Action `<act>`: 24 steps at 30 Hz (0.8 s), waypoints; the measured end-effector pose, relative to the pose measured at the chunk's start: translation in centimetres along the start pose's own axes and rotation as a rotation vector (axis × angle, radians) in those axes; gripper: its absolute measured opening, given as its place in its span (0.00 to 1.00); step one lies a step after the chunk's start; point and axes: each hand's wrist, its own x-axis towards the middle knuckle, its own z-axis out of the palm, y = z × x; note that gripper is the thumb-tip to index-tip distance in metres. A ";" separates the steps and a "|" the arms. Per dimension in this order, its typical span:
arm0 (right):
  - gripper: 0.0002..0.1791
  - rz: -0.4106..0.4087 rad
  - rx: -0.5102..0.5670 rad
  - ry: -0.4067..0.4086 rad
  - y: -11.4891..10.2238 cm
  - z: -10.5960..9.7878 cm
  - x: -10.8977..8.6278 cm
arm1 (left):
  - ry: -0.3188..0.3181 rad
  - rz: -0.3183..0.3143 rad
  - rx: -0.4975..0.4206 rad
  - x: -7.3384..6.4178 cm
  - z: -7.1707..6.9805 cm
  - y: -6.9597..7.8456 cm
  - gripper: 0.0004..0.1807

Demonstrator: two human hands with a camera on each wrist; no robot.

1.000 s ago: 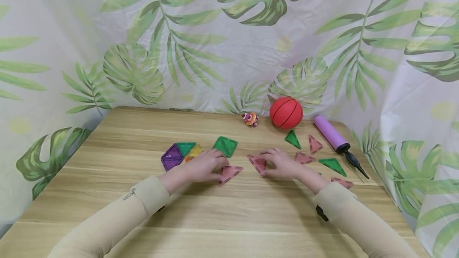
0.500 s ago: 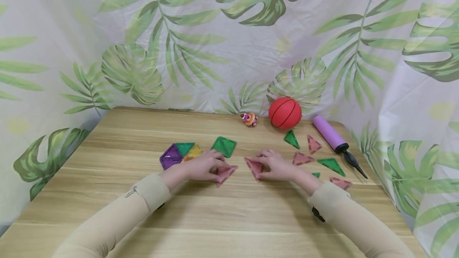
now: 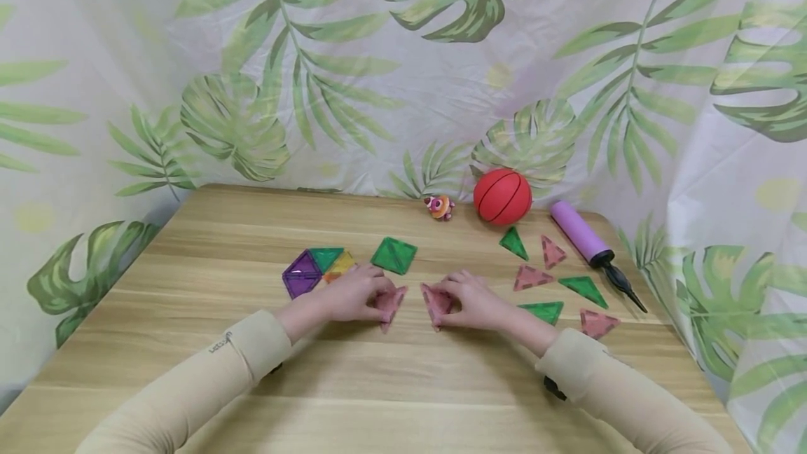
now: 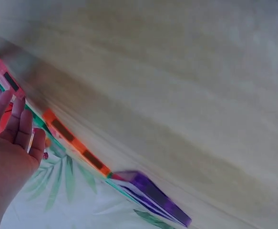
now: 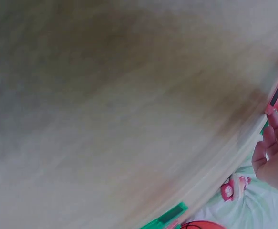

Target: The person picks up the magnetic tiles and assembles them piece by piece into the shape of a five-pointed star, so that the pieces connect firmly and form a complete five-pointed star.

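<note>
My left hand [image 3: 354, 294] pinches a translucent pink triangular magnetic tile [image 3: 394, 305] by its left side. Opposite it, my right hand [image 3: 473, 302] grips a second pink triangular magnetic tile [image 3: 433, 305]. A narrow strip of table separates the two tiles, whose long edges face each other. Both wrist views show the fingers at the dark-striped edge of a pink tile, partly cut off by the frame. Just behind the left hand lie two green triangular tiles [image 3: 394, 256] joined into a square. Left of them is a joined group with purple tiles [image 3: 302, 274], a teal one [image 3: 326, 257] and yellow-orange ones [image 3: 342, 264].
Loose pink tiles [image 3: 599, 324] and green tiles [image 3: 583, 291] lie on the right of the wooden table [image 3: 378, 398]. At the back stand a red ball [image 3: 503, 197] and a small figurine [image 3: 439, 207]. A purple hand pump [image 3: 578, 232] lies at the right edge.
The right hand has shifted left with its tile. The left hand's tile has turned and moved slightly left. A green tile formerly mostly under the right forearm now shows more fully.
</note>
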 end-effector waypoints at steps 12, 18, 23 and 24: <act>0.28 -0.013 0.034 0.032 -0.7 0.6 0.3 | -0.008 0.051 -0.012 -0.5 -0.1 -0.9 0.30; 0.28 0.056 0.024 0.091 -2.3 1.6 0.9 | 0.015 -0.026 -0.007 -0.8 0.2 -0.6 0.29; 0.29 0.073 0.006 0.115 -3.2 2.0 1.8 | 0.032 -0.043 -0.001 -0.8 0.3 -0.6 0.29; 0.29 0.074 0.003 0.117 -3.4 2.0 2.0 | 0.033 -0.042 0.003 -0.8 0.3 -0.6 0.29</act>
